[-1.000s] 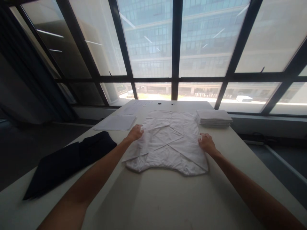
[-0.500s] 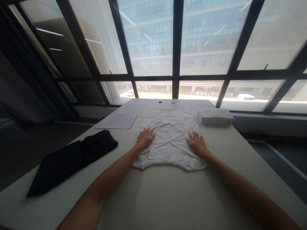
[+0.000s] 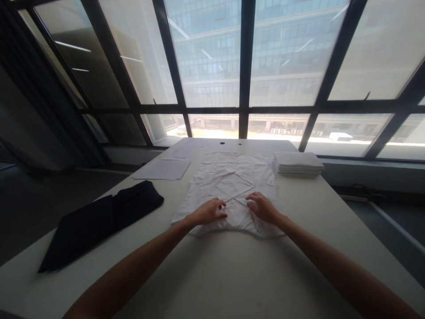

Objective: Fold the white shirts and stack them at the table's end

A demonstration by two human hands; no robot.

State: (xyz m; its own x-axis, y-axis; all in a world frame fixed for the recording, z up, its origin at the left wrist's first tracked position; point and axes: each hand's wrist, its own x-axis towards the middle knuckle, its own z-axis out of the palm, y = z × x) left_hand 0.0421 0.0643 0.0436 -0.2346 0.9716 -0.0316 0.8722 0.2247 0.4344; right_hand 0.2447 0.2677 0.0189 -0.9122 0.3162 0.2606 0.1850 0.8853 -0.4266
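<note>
A creased white garment (image 3: 229,177) lies spread on the white table, with folded layers crossing its middle and a curved near edge. Over its near left part is my left hand (image 3: 210,210), fingers bent and apart, the thumb toward the centre. Facing it from the right, my right hand (image 3: 262,207) has its fingers curved and apart, close above or touching the cloth; contact is hard to tell. A gap with only cloth below separates the two hands, and no fabric shows pinched between the fingers.
At the right edge sits a stack of folded white cloth (image 3: 298,163). Dark folded fabric (image 3: 106,221) lies on the left, with paper sheets (image 3: 162,169) behind it. The table (image 3: 212,279) reaches toward large framed windows (image 3: 212,57).
Both hands have come off the garment's left and right sides, moving inward and nearer to me. Their flat fingers are now bent. The garment's near left corner has spread further left.
</note>
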